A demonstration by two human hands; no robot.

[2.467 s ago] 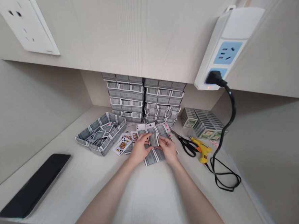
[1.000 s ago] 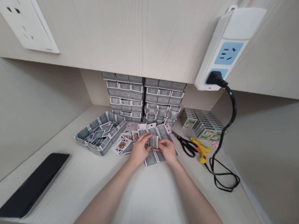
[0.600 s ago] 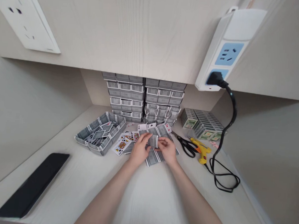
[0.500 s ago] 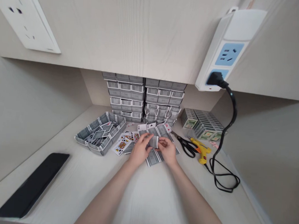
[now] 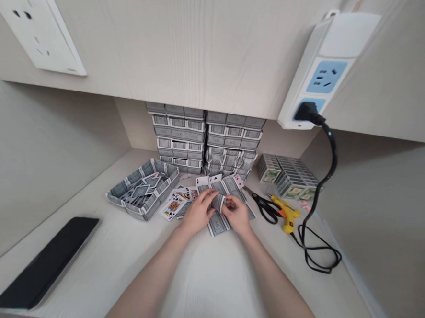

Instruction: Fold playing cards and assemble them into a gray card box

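Card piece, small, grey-patterned with a pale right edge [image 5: 218, 203], is up between the two hands, over the middle of the counter [image 5: 208, 283] and toward its back edge. Left hand [image 5: 199, 212]: grip together on the piece's left side, thumb low, forefinger across the top. Right hand [image 5: 238, 215]: grip together at the pale right edge, fingers curled. Piece therefore clamped from both sides, neither hand clearly nearer. It looks bowed; long axis uncertain, as fingers cover part of the outline.

Directly beneath, and showing toward the counter's front edge: flat sheet of joined grey-backed playing cards [image 5: 218, 225]. Whether the piece touches it, cannot tell.

Left of the left hand, white court cards lie face up [image 5: 174, 207]; beyond them, toward the counter's left edge, an open grey tray made of cards [image 5: 145, 213] holds loose cards.

Right of the right hand, black-handled scissors [image 5: 266, 210], then a yellow glue gun [image 5: 288, 215] just beside them.

Along the back edge, two columns of grey card-built trays [image 5: 180, 134]; in the back right corner, clear boxes with green labels [image 5: 295, 181].
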